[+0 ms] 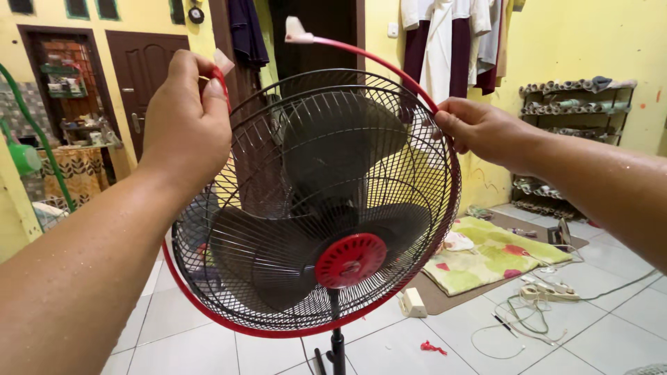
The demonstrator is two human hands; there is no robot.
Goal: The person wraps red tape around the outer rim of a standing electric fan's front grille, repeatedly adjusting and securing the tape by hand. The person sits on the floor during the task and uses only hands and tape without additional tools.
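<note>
Standing fan (316,208) at centre frame, with black wire guard (389,201), dark blades (347,146) and red hub (351,260). A red rim band (208,305) circles the guard, its upper part lifted free. Left hand (184,121) pinches one band end, fingertips hidden; right hand (479,128) grips the band at the guard's upper right. The fan's pole (338,351) is cut off below. Behind: patterned mat (497,253), cables (528,312).

My left hand (186,118) pinches one end of the red rim band (389,66) at the top left of the fan guard (313,201). My right hand (479,128) grips the band on the guard's upper right edge. A mat (500,253) and cables (535,305) lie on the tiled floor (611,333) behind.
</note>
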